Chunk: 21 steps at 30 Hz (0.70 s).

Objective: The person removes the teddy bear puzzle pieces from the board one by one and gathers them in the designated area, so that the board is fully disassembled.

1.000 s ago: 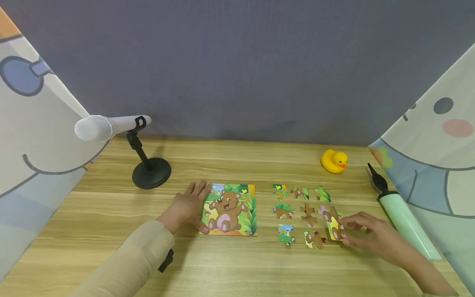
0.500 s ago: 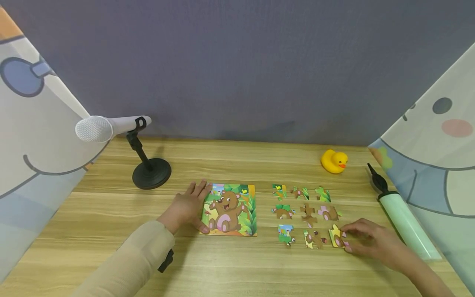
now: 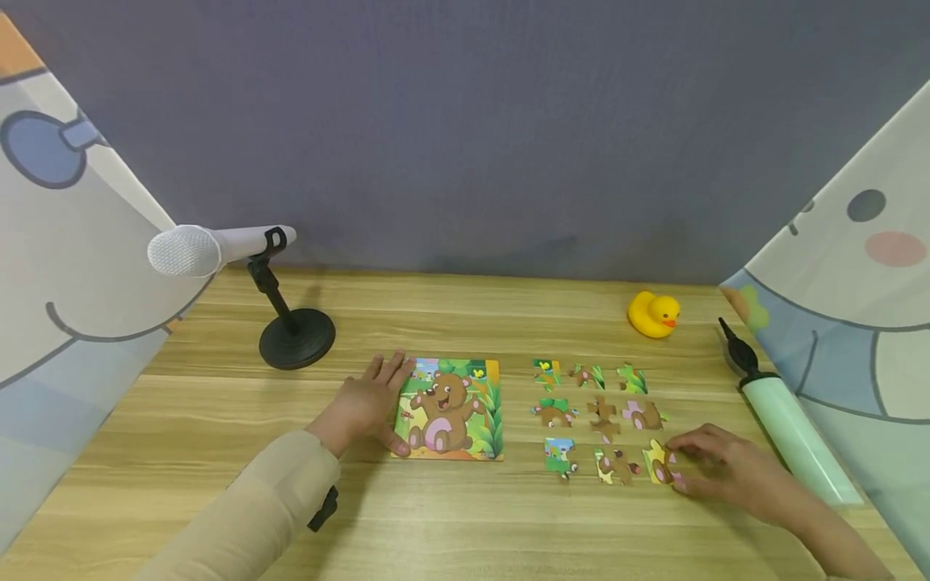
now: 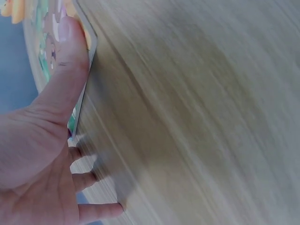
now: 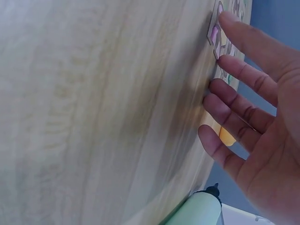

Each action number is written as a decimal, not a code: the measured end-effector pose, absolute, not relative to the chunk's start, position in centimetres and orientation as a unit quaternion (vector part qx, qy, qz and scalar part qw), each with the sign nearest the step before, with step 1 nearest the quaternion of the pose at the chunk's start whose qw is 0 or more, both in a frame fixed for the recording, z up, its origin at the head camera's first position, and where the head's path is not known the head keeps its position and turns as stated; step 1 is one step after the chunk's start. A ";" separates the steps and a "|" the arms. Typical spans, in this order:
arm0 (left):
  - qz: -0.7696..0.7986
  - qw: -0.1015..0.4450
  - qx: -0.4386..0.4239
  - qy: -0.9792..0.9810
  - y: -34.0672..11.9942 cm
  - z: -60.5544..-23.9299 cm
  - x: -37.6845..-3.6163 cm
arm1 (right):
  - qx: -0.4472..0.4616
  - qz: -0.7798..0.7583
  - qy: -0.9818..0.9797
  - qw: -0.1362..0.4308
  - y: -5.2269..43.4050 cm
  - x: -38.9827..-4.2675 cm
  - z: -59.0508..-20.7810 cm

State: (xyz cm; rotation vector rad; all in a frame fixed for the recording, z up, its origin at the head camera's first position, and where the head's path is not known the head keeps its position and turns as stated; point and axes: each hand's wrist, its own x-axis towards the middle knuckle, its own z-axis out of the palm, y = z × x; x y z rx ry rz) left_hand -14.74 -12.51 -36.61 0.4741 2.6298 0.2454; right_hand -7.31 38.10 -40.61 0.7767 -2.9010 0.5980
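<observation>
A bear picture puzzle board [image 3: 454, 407] lies on the wooden table [image 3: 450, 516]. My left hand [image 3: 374, 399] rests flat against its left edge, the thumb [image 4: 65, 56] pressing on the board's near corner [image 4: 90, 43]. To the right, several loose puzzle pieces [image 3: 601, 415] lie in a grid. My right hand [image 3: 693, 461] lies low on the table, its straight fingertips [image 5: 234, 28] touching the yellow piece [image 3: 657, 465] at the grid's near right corner. That piece [image 5: 214, 33] lies flat on the wood.
A white microphone [image 3: 211, 247] on a black stand [image 3: 296, 339] is at the back left. A yellow rubber duck [image 3: 654, 315] sits at the back right. A pale green hand pump [image 3: 783, 420] lies along the right side, near my right hand. Printed cloth hangs at both sides.
My right hand brought the yellow piece toward me, from over the grid's middle-right piece down to the near right corner, and set it flat. The left hand has stayed put.
</observation>
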 end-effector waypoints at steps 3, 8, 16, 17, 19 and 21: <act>0.097 0.222 0.175 0.954 -12.6 -36.6 -14.7 | 0.253 0.201 -0.946 0.033 37.9 -7.4 -40.4; 0.108 0.215 0.184 0.953 -12.9 -36.7 -14.8 | 0.248 0.198 -0.948 0.023 37.5 -7.6 -39.8; 0.127 0.225 0.180 0.949 -13.0 -36.6 -14.9 | 0.255 0.187 -0.949 0.025 36.5 -7.7 -38.4; 0.129 0.227 0.178 0.949 -13.0 -36.6 -14.9 | 0.255 0.183 -0.949 0.023 36.4 -7.7 -38.2; 0.133 0.231 0.175 0.948 -13.0 -36.6 -14.9 | 0.253 0.180 -0.950 0.015 36.1 -7.7 -37.9; 0.138 0.234 0.174 0.947 -13.0 -36.7 -15.0 | 0.250 0.177 -0.952 0.006 35.9 -7.7 -37.6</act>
